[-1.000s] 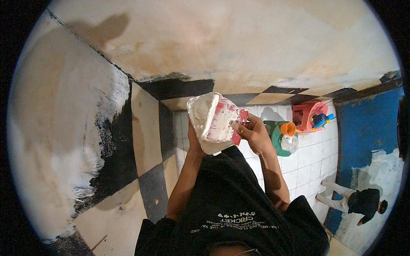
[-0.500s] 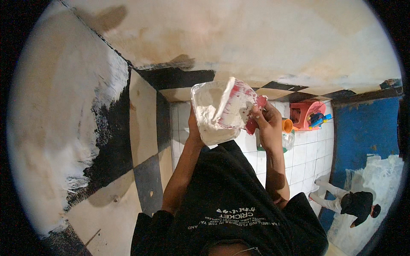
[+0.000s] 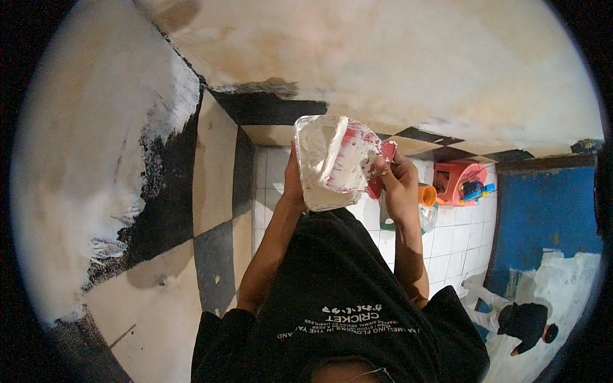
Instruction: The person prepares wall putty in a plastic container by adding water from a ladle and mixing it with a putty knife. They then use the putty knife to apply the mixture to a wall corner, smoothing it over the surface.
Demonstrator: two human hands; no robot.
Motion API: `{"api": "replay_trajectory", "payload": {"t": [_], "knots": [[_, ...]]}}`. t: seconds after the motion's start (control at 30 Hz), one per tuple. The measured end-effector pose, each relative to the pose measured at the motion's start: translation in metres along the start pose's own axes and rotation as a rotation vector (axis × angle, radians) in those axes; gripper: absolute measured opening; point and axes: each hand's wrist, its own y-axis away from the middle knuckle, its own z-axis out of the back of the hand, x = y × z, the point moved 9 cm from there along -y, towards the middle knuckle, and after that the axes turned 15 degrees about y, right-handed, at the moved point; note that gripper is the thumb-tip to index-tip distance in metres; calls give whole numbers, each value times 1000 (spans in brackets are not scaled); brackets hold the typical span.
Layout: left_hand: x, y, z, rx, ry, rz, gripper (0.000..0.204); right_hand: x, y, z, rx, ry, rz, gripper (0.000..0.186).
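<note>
My left hand (image 3: 293,182) grips the side of a clear plastic tub (image 3: 311,153) that has white putty smeared over its inside. Across the tub's right part lies a wide red putty scraper (image 3: 352,156), its blade coated with putty and a thick white ridge along the left edge. The scraper's red grip end sits between the thumb and fingers of my right hand (image 3: 401,186). Both hands are raised in front of my black shirt. The fingers of my left hand are mostly hidden behind the tub.
White-smeared walls (image 3: 383,64) with black and beige checks stand ahead and left. Right of my hands, a pink plastic stool (image 3: 445,185) holds a blue tool (image 3: 474,191), and an orange cup (image 3: 427,195) stands nearby. A person (image 3: 523,319) is by the blue, partly whitened surface (image 3: 533,217).
The tub has shifted slightly right and up, closer under the scraper, which stays almost in place. The person at the right appears a little lower and further left in view.
</note>
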Motion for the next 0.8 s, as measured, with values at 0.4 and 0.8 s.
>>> {"api": "replay_trajectory", "payload": {"t": [0.4,0.8], "knots": [[-8,-15,8,-137,-129,-222,64,52,-24,30,-151,-191,129,15],[-12,-13,-18,-63,85,-177,63,45,-53,15,-72,-186,75,15]]}}
